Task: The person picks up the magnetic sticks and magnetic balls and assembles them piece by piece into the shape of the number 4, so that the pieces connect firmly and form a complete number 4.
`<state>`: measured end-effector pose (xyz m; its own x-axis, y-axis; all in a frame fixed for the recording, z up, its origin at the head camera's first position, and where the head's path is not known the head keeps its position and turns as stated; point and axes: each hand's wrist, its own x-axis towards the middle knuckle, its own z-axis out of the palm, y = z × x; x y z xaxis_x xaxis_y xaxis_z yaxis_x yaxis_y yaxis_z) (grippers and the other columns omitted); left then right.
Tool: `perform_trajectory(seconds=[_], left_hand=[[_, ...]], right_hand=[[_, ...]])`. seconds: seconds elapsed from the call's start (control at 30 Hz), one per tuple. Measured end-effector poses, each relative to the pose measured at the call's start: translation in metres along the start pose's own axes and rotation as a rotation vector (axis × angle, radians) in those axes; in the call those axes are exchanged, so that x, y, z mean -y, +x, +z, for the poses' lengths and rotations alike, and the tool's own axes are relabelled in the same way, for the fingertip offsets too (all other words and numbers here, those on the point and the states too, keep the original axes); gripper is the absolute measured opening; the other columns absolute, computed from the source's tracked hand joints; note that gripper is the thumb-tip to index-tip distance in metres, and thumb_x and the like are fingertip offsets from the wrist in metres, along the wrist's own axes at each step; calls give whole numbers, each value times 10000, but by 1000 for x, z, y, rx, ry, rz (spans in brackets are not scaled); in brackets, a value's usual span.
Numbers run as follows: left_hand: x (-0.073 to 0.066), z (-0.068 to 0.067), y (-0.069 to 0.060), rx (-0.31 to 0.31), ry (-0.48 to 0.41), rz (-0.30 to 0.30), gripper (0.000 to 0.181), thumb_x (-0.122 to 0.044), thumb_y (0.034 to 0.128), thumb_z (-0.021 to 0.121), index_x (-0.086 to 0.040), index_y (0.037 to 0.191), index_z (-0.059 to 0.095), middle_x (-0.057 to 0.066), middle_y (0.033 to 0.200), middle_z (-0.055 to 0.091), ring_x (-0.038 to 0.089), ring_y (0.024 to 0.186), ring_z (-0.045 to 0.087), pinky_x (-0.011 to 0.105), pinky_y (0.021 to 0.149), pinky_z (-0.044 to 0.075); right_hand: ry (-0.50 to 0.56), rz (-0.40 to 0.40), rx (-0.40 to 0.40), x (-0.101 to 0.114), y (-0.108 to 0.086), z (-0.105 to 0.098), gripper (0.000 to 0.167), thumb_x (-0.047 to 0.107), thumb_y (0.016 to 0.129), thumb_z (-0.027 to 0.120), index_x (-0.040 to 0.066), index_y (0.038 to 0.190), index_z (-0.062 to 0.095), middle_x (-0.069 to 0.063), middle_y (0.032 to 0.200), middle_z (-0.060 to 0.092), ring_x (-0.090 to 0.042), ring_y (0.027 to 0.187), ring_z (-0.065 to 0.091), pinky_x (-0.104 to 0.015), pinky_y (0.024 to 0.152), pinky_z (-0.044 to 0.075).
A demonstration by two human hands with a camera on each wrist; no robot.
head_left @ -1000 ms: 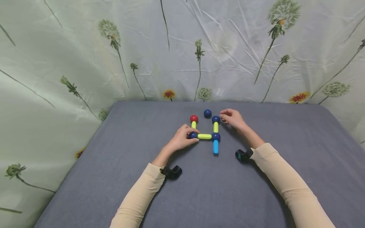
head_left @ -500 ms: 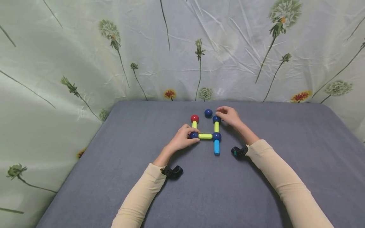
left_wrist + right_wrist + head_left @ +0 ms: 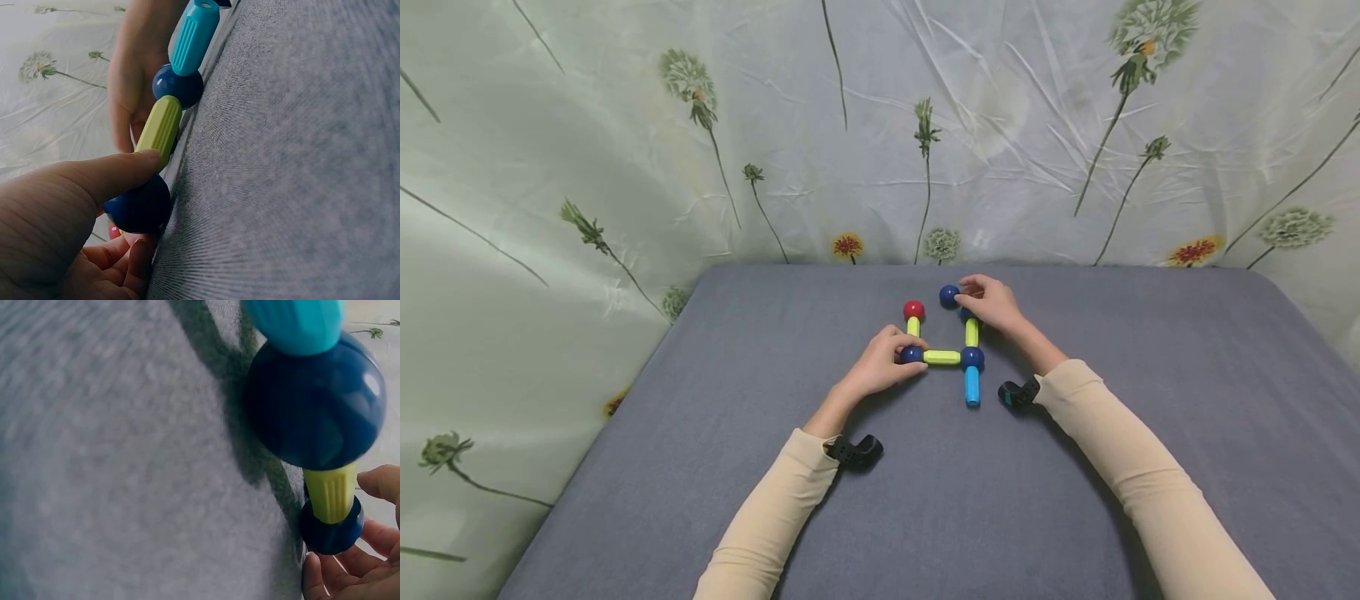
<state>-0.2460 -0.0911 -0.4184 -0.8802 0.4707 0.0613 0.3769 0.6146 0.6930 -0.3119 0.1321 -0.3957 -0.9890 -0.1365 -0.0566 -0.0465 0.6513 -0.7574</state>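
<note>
Blue and red balls joined by ridged yellow-green rods [image 3: 942, 357] form a U-shaped figure on the table. My left hand [image 3: 878, 362] grips the figure's left corner blue ball [image 3: 140, 205] between thumb and fingers, the thumb tip lying on the adjoining rod. A red ball [image 3: 913, 310] tops the left arm. At the right corner ball [image 3: 972, 358] a light-blue rod [image 3: 972, 386] points towards me. My right hand [image 3: 992, 304], fingers parted, hovers over the right arm's end ball [image 3: 332, 528]. Its fingertips are beside a loose blue ball [image 3: 950, 296]; contact cannot be made out.
A grey cloth-covered table [image 3: 760, 350] carries everything. Behind it hangs a pale curtain [image 3: 775, 125] printed with dandelions. Each wrist wears a black band, the left band [image 3: 855, 452] and the right band [image 3: 1018, 394] both close to the cloth.
My right hand has moved left, from beside the right arm's end ball to the loose blue ball. The left hand keeps its hold, and the figure looks unmoved.
</note>
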Motion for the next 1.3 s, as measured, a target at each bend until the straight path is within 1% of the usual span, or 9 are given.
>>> perform_trajectory(seconds=[0.17, 0.33, 0.43, 0.53, 0.7, 0.83, 0.9, 1.1, 1.3], left_hand=[[0, 0, 0, 2, 0, 3, 287, -239, 856, 680, -149, 1128, 663, 99, 998, 510, 193, 913, 477, 274, 767, 407], [0, 0, 0, -4, 3, 3, 287, -238, 852, 685, -150, 1125, 665, 96, 997, 512, 189, 906, 478, 261, 760, 401], [-1, -1, -1, -11, 4, 5, 284, -233, 851, 687, -149, 1121, 667, 96, 991, 510, 191, 902, 478, 261, 756, 400], [-1, 0, -2, -13, 2, 2, 278, -231, 851, 687, -147, 1115, 669, 95, 979, 506, 193, 896, 480, 268, 754, 409], [0, 2, -3, 3, 7, -4, 287, -239, 853, 685, -145, 1124, 668, 91, 980, 504, 184, 896, 479, 256, 760, 412], [1, 0, 1, -19, 4, 18, 286, -230, 849, 690, -137, 1118, 670, 97, 984, 509, 187, 887, 465, 253, 750, 396], [0, -2, 2, -29, 1, 19, 283, -225, 843, 696, -136, 1111, 673, 98, 981, 510, 188, 876, 457, 257, 738, 385], [0, -2, 3, -19, -4, 3, 288, -232, 841, 698, -142, 1114, 672, 97, 1001, 513, 182, 885, 462, 255, 749, 386], [-1, 0, 0, -14, -24, -10, 288, -227, 844, 694, -135, 1116, 670, 101, 1019, 512, 189, 908, 469, 265, 771, 401]], right_hand=[[-34, -34, 5, 3, 2, 2, 460, 248, 923, 561, 39, 1325, 478, -219, 1275, 560, -358, 1177, 529, -466, 962, 440], [-114, -108, 1, 4, 5, 5, 502, 207, 906, 591, 39, 1358, 450, -245, 1228, 576, -368, 1118, 558, -471, 913, 462], [-149, -153, -1, 5, 5, 8, 517, 185, 899, 599, 52, 1373, 440, -251, 1238, 569, -372, 1101, 564, -477, 892, 467], [-169, -181, 3, 6, 3, 11, 511, 169, 898, 598, 51, 1371, 447, -260, 1256, 557, -378, 1104, 561, -487, 897, 462], [-199, -177, 11, 7, 2, 14, 489, 158, 899, 600, 47, 1357, 469, -255, 1234, 568, -372, 1083, 567, -482, 885, 463], [-215, -201, -28, 9, 6, 13, 455, 144, 894, 605, 45, 1326, 501, -256, 1197, 575, -372, 1055, 573, -479, 874, 465], [-217, -208, -41, 9, 7, 13, 439, 141, 893, 607, 44, 1311, 515, -257, 1191, 578, -372, 1053, 574, -480, 883, 460], [-178, -162, -53, 7, 6, 12, 403, 139, 890, 619, 39, 1271, 531, -244, 1197, 593, -360, 1066, 573, -470, 904, 451], [-168, -142, -60, 6, 2, 11, 380, 172, 892, 618, 53, 1243, 535, -229, 1132, 613, -337, 995, 572, -442, 841, 450]])
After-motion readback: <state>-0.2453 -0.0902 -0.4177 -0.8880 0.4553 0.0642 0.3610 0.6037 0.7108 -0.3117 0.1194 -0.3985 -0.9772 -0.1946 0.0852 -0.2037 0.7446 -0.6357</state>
